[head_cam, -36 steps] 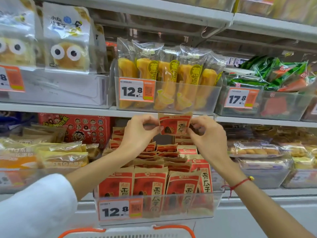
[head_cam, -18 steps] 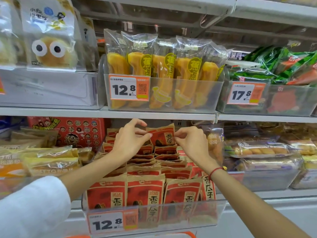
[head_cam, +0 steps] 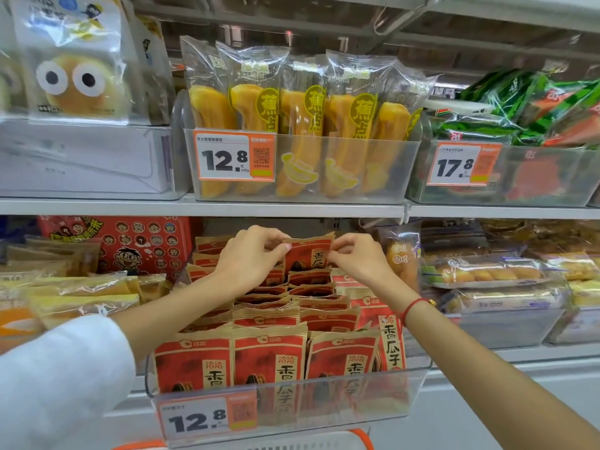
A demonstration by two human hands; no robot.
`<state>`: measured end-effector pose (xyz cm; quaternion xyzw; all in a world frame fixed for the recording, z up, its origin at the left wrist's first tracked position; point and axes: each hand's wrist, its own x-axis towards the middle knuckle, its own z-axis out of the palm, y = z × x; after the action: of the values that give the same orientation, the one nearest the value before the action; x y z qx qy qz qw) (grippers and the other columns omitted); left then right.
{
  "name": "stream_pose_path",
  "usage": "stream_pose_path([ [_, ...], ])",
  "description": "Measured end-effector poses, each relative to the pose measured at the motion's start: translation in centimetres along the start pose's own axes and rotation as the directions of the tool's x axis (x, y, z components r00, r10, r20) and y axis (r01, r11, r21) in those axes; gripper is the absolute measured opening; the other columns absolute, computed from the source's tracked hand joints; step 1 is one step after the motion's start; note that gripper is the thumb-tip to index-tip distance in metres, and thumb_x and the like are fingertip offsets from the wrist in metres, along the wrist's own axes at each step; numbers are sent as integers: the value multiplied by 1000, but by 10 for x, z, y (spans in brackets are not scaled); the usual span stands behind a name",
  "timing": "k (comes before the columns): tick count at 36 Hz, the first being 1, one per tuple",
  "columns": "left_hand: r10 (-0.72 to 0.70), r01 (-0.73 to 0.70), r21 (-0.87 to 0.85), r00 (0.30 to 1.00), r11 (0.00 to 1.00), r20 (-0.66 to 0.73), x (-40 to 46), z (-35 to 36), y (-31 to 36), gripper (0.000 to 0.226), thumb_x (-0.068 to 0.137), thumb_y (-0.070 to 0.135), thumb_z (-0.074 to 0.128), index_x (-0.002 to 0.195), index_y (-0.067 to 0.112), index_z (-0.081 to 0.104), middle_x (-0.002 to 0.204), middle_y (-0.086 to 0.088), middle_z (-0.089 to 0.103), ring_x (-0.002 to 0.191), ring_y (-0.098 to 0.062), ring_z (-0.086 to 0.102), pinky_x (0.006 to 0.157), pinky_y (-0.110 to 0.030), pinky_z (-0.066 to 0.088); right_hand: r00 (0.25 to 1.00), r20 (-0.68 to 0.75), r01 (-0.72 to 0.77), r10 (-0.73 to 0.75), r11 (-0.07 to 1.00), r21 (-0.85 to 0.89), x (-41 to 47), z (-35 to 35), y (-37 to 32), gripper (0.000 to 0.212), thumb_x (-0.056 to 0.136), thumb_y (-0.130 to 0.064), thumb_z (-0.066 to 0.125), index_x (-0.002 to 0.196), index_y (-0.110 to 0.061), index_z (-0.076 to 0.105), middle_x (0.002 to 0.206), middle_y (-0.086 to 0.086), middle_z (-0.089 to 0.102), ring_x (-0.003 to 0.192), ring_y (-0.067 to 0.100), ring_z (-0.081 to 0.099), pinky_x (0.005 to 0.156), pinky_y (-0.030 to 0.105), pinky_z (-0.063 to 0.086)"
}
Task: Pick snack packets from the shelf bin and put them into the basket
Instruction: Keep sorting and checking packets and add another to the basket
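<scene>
The left hand (head_cam: 250, 258) pinches the upper left corner of a red snack packet (head_cam: 308, 254), thumb and forefinger closed on its edge. The packet stands upright at the back of the clear shelf bin (head_cam: 292, 404), raised above its neighbours. The right hand (head_cam: 355, 256) pinches the upper right corner, its fingers (head_cam: 337, 246) curled. Best to lift straight up, clear of the row, then draw it toward the basket (head_cam: 357, 438) below. How deep the packet sits is hard to tell.
</scene>
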<state>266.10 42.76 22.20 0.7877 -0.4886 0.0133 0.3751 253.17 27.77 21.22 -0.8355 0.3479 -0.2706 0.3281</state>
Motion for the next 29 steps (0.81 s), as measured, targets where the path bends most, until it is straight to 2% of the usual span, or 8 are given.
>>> stream_pose_path([
  [2, 18, -21, 60, 999, 998, 40, 3, 4, 5, 26, 96, 32, 57, 119, 27, 68, 111, 3, 72, 105, -12, 65, 92, -41, 53, 990, -113, 83, -90, 994, -68, -5, -4, 0, 23, 82, -29, 73, 100, -29, 59, 93, -10, 67, 92, 14, 66, 85, 40, 55],
  [4, 30, -40, 128, 996, 991, 82, 6, 7, 9, 28, 97, 33, 55, 122, 27, 66, 117, 2, 70, 110, -14, 63, 92, -38, 53, 959, -159, 214, -236, 966, -143, -10, -8, -1, 27, 83, -28, 73, 107, -29, 60, 97, -12, 67, 89, 9, 66, 81, 38, 56],
  [6, 42, -61, 186, 994, 981, 106, 8, 9, 11, 29, 98, 35, 54, 123, 29, 66, 121, 3, 68, 111, -15, 63, 89, -34, 52, 940, -91, 296, -329, 918, -263, -14, -11, -2, 20, 86, -29, 69, 107, -32, 68, 98, -13, 71, 92, 6, 66, 82, 35, 56],
  [9, 61, -87, 282, 993, 955, 102, 9, 12, 12, 29, 98, 40, 52, 123, 34, 65, 123, 7, 67, 108, -15, 64, 78, -30, 49, 925, -27, 335, -379, 847, -413, -16, -12, -4, 16, 91, -30, 64, 103, -33, 75, 98, -10, 75, 94, 8, 68, 81, 31, 55],
  [15, 80, -71, 268, 996, 961, -24, 12, 13, 4, 24, 94, 44, 56, 111, 34, 71, 105, 10, 69, 93, -9, 65, 59, -25, 39, 859, -13, 435, -511, 744, -507, -9, -8, -7, 19, 95, -25, 60, 106, -30, 75, 97, -6, 76, 92, 19, 69, 75, 35, 51],
  [19, 21, -22, 251, 1000, 968, 6, 20, 16, 0, 24, 95, 42, 57, 111, 33, 72, 111, 6, 72, 98, -16, 66, 65, -27, 42, 832, 100, 482, -546, 621, -618, -1, -4, -11, 27, 101, -25, 48, 116, -32, 70, 105, -1, 74, 99, 26, 67, 74, 35, 47],
  [24, -12, -27, 377, 995, 926, 100, 31, 25, -10, 24, 96, 37, 58, 113, 30, 72, 117, 4, 70, 107, -21, 64, 78, -33, 49, 829, 222, 513, -513, 540, -667, 9, 8, -8, 30, 101, -24, 47, 120, -35, 67, 108, 2, 73, 102, 30, 66, 78, 38, 49],
  [29, -61, -6, 439, 988, 898, 139, 48, 26, -17, 27, 96, 40, 55, 117, 31, 69, 114, 2, 70, 106, -23, 63, 82, -32, 47, 854, 175, 470, -489, 583, -663, 27, 13, -6, 27, 98, -25, 52, 116, -33, 70, 116, -5, 70, 106, 26, 63, 80, 35, 49],
])
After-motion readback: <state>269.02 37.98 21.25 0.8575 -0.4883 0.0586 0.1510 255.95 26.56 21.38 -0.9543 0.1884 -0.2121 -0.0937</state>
